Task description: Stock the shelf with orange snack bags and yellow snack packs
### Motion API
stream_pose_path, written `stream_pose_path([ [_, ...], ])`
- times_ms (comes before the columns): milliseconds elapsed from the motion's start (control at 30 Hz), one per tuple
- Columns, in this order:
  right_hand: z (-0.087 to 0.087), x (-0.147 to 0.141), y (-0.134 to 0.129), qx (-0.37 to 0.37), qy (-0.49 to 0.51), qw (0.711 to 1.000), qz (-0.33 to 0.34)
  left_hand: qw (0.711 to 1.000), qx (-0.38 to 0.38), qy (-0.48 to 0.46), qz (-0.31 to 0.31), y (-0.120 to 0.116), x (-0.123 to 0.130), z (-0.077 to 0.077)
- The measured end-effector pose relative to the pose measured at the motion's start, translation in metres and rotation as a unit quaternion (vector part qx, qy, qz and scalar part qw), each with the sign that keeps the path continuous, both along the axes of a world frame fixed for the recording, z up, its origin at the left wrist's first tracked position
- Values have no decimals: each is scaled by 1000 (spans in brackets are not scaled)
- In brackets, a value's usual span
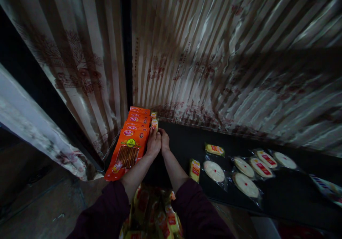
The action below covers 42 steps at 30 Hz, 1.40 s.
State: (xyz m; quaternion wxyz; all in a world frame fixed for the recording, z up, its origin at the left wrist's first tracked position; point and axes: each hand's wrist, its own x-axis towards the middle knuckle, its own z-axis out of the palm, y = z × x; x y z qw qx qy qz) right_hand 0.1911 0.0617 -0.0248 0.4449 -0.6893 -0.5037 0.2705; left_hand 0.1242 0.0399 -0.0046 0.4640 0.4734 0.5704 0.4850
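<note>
On the dark shelf (181, 135), my left hand (154, 144) and my right hand (164, 140) meet side by side, fingers curled in. Just past the fingertips stands a small yellow packaged cake (154, 123) with a red label, gripped between them; its lower part is hidden. Behind it, a similar yellow packet (153, 115) stands in line. Left of my hands, several orange snack bags (130, 146) overlap in a row, the front one showing brown sticks through a window. Below my forearms, a heap of yellow packets (160, 217) is partly covered by my sleeves.
To the right lie two yellow packaged cakes (214, 149) and several round, pale wrapped flatbreads (214, 171), some with red labels. A blue-and-white packet (327, 189) lies far right. Pleated curtain (213, 53) backs the shelf, and a dark post (126, 46) rises at its left corner.
</note>
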Motion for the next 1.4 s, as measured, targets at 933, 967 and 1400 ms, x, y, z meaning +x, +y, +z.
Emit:
stream_pose_path([
  [933, 8, 20, 26, -52, -76, 995, 24, 982, -17, 183, -44, 12, 2, -2],
  [967, 9, 22, 28, -49, -76, 996, 14, 981, -13, 188, -49, 11, 2, -1],
  [1400, 26, 4, 77, -37, -43, 997, -53, 969, 8, 233, -80, 11, 2, -6],
])
